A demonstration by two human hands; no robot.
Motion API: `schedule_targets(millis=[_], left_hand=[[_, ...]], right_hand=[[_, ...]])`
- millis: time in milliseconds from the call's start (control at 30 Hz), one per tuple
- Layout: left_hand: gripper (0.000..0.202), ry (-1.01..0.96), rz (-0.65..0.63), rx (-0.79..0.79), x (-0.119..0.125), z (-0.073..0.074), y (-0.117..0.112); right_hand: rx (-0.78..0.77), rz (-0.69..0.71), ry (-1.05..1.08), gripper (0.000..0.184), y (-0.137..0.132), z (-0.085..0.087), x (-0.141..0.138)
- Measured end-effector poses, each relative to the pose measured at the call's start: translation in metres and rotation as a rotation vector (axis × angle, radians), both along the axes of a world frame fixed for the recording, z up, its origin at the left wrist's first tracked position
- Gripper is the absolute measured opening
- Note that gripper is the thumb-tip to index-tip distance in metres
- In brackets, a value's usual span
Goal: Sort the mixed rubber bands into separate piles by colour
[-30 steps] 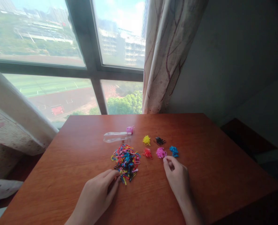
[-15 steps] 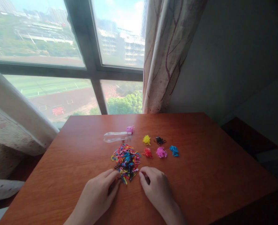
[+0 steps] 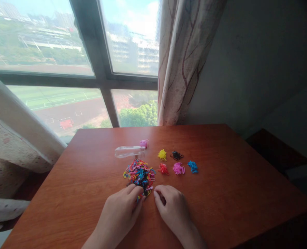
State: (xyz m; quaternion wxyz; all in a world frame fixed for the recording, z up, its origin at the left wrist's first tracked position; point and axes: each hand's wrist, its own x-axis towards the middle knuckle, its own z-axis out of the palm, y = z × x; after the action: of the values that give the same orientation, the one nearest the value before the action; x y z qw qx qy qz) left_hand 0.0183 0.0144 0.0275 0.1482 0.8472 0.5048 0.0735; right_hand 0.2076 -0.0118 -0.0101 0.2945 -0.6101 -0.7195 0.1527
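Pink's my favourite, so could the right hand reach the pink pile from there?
Probably yes: the right hand is close by, with just tabletop between it and the pink pile; the red pile sits left of the way.

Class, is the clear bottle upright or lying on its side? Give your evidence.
On its side: the clear bottle stretches lengthwise along the table, its neck pointing right.

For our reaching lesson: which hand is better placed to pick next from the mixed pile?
Probably the left hand: it reaches the near edge of the mixed pile; the right hand sits slightly apart.
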Motion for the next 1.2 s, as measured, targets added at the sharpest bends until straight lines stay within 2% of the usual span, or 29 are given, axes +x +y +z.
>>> schedule_targets(millis=[233,500,967,1067,1200], left_hand=[[0.017,0.148,0.025,-0.009,0.021,0.010,0.005],[0.023,0.172,0.025,0.028,0.018,0.009,0.006],[0.018,-0.094,0.090,0.047,-0.005,0.000,0.007],[0.018,-0.107,0.073,0.070,-0.003,0.006,0.012],[0.019,-0.116,0.019,0.099,0.011,0.022,0.027]], right_hand=[[-0.004,0.003,0.006,0.015,0.000,-0.001,-0.001],[-0.019,0.014,0.006,0.015,-0.001,0.000,0.000],[-0.026,0.009,0.025,0.015,0.000,0.001,0.000],[-0.025,0.010,0.028,0.015,0.000,0.001,0.000],[-0.032,0.016,0.028,0.015,-0.001,0.000,0.000]])
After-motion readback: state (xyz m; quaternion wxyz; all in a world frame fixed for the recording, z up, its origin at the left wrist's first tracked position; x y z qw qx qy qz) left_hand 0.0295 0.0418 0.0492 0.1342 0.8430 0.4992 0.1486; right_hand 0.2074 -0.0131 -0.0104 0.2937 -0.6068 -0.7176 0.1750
